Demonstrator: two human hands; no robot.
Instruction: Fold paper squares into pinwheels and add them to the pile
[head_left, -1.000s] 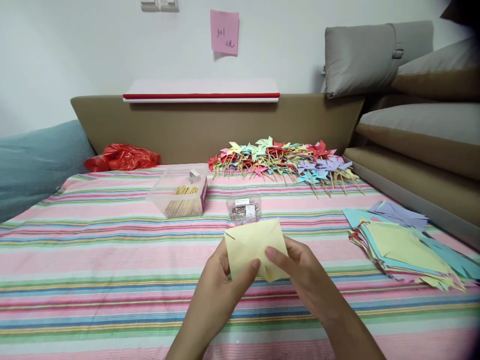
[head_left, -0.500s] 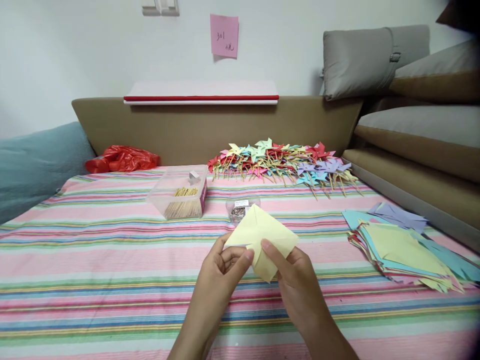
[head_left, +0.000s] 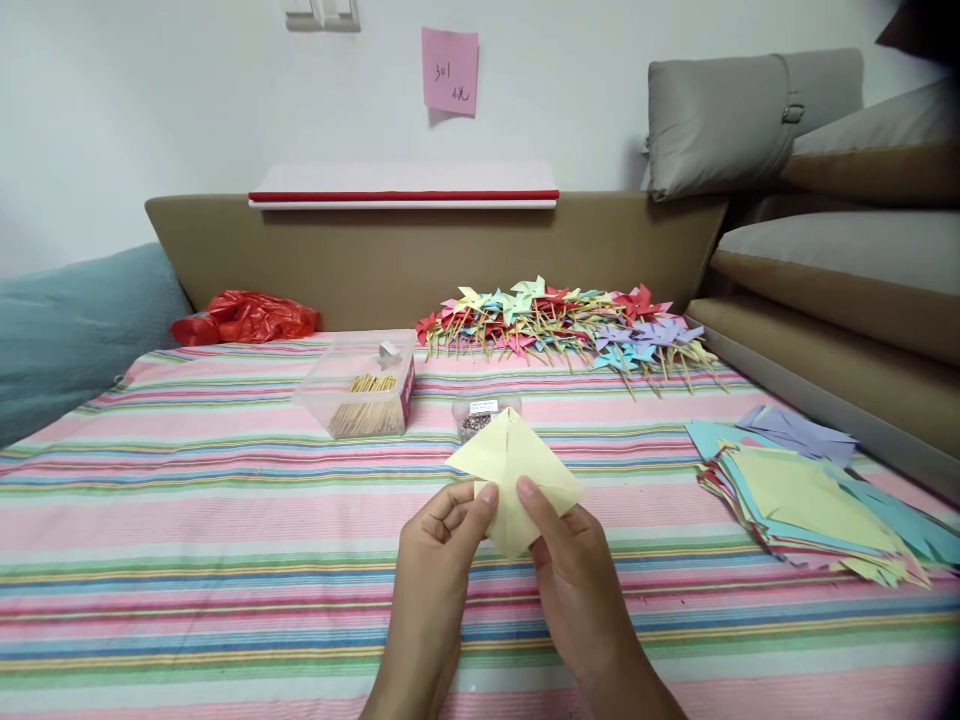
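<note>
A pale yellow paper square (head_left: 516, 468) with folded corners is held up in front of me over the striped cloth. My left hand (head_left: 439, 555) pinches its lower left part with thumb and fingers. My right hand (head_left: 566, 565) pinches its lower right part, thumb on top. Behind the paper a small clear box of metal pins (head_left: 480, 415) is partly hidden. A clear tub of wooden sticks (head_left: 364, 395) stands further left.
A heap of finished paper pinwheels (head_left: 562, 320) lies at the back. A stack of cut coloured paper sheets (head_left: 810, 495) sits at the right. A red plastic bag (head_left: 244, 315) is at the back left; grey cushions (head_left: 750, 115) are piled on the right.
The yellow paper has been turned and folded in my fingers, from a flatter sheet to a pointed shape. Both hands have drawn closer together, thumbs nearly meeting.
</note>
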